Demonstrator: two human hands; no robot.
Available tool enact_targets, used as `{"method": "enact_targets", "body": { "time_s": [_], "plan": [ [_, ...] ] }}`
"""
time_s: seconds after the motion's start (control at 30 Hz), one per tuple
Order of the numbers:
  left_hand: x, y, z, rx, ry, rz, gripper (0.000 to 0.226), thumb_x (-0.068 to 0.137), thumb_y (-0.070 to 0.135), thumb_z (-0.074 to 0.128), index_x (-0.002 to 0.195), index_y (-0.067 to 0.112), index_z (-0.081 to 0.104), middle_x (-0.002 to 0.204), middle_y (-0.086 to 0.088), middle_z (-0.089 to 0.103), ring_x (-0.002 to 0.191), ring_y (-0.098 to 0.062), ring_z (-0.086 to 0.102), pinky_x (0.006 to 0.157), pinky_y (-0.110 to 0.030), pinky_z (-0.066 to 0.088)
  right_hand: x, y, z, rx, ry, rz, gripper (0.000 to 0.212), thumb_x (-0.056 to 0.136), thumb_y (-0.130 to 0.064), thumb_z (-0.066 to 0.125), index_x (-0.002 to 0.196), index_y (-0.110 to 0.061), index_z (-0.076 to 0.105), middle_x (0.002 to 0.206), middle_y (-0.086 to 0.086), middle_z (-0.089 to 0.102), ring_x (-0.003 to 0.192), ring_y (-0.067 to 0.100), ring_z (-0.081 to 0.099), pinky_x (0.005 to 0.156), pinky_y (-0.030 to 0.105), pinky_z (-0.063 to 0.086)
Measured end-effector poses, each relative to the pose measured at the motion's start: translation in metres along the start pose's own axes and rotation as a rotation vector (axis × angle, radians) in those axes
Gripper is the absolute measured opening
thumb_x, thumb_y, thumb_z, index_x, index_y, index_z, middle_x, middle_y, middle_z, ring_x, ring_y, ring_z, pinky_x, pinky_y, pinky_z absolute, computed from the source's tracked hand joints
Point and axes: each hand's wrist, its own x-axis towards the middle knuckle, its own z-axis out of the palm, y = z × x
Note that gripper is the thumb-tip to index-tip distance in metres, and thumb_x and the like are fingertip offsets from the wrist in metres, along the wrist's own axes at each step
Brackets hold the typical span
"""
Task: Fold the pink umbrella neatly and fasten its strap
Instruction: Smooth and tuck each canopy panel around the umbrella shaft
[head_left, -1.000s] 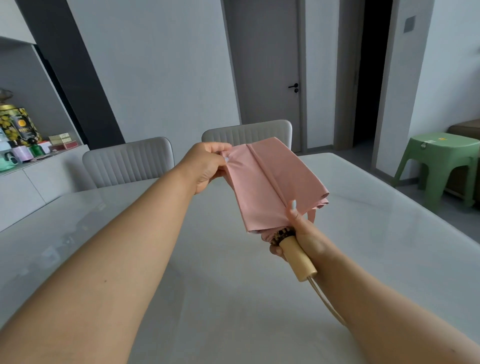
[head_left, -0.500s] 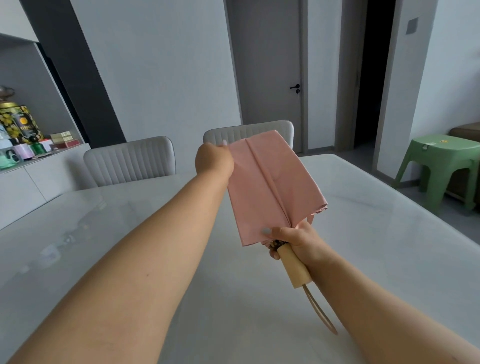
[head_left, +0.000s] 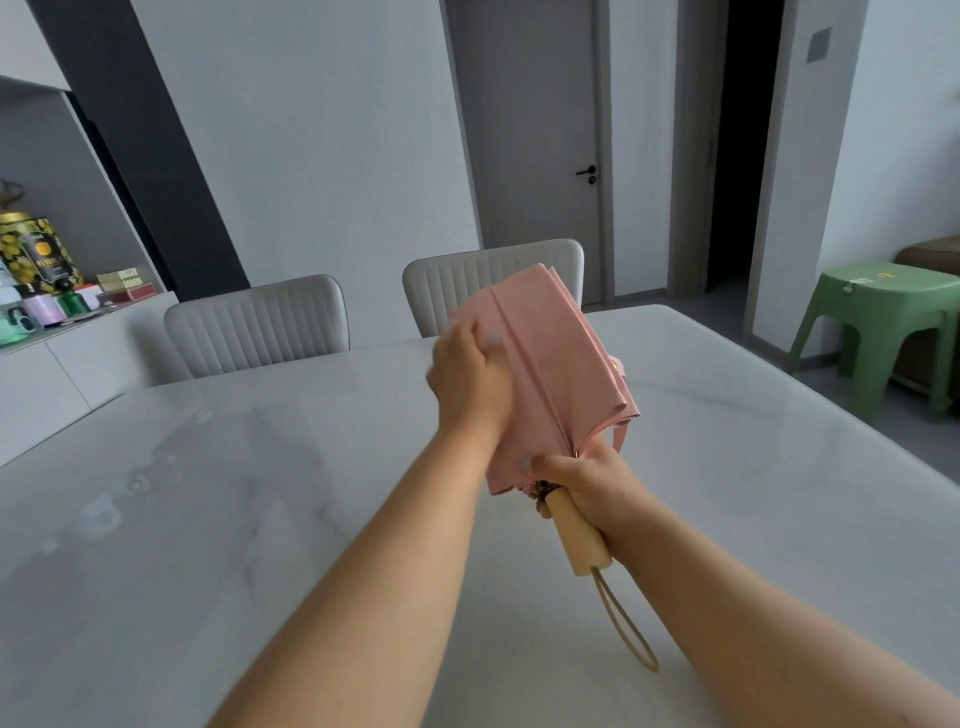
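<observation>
While the right hand (head_left: 587, 480) grips its wooden handle (head_left: 576, 535), the pink umbrella (head_left: 550, 364) points far-left, left hand (head_left: 470, 382) blurred, its fingers' state unclear, against the canopy.

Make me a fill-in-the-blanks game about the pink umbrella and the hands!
1. The right hand grips the umbrella by its ____ handle.
2. The left hand lies on the umbrella's ____ fabric.
3. A beige loop hangs from the end of the ____.
4. The stool beside the table is ____.

Missing words: wooden; pink; handle; green
</observation>
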Motion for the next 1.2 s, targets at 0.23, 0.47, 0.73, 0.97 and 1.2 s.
{"method": "enact_targets", "body": {
  "time_s": [0.23,0.47,0.73,0.97,1.2],
  "plan": [
    [-0.027,-0.024,0.002,-0.583,-0.204,-0.276,0.054,0.105,0.039,0.03,0.15,0.052,0.005,0.14,0.002,0.045,0.113,-0.025,0.059,0.097,-0.05,0.051,-0.004,-0.003,-0.001,-0.028,-0.073,0.074,0.056,0.065,-0.007,0.066,0.117,0.004,0.048,0.076,0.013,0.061,0.053,0.016,0.061,0.05,0.031,0.051],
    [-0.03,-0.039,-0.004,-0.622,-0.086,-0.304,0.054,0.103,0.035,0.039,0.149,0.053,0.017,0.146,0.002,0.045,0.118,-0.025,0.056,0.099,-0.048,0.05,-0.004,-0.005,0.005,0.048,-0.145,0.136,0.05,0.062,-0.004,0.067,0.11,0.004,0.055,0.086,0.019,0.065,0.072,0.027,0.065,0.068,0.039,0.058],
    [-0.032,-0.055,0.002,-0.611,-0.149,-0.308,0.05,0.103,0.044,0.036,0.148,0.055,0.016,0.144,0.004,0.047,0.116,-0.024,0.058,0.098,-0.049,0.05,-0.005,-0.002,0.001,0.217,-0.245,0.23,0.049,0.064,0.002,0.063,0.113,0.004,0.059,0.096,0.026,0.066,0.086,0.036,0.068,0.069,0.043,0.058],
    [-0.034,-0.079,0.006,-0.723,-0.248,-0.272,0.055,0.101,0.049,0.038,0.151,0.051,0.014,0.147,0.007,0.044,0.123,-0.02,0.057,0.101,-0.048,0.049,-0.005,0.002,0.003,0.144,-0.114,0.233,0.056,0.058,0.0,0.067,0.112,0.001,0.055,0.079,0.013,0.062,0.06,0.02,0.066,0.057,0.036,0.057],
    [0.011,-0.036,-0.025,-0.27,0.038,-0.122,0.05,0.085,0.047,0.044,0.123,0.02,0.062,0.128,-0.007,0.059,0.119,-0.021,0.054,0.103,-0.042,0.043,-0.003,0.001,-0.001,-0.023,-0.045,0.188,0.062,0.055,-0.004,0.066,0.113,0.012,0.049,0.079,0.017,0.053,0.057,0.023,0.055,0.049,0.03,0.049]
  ]
}}
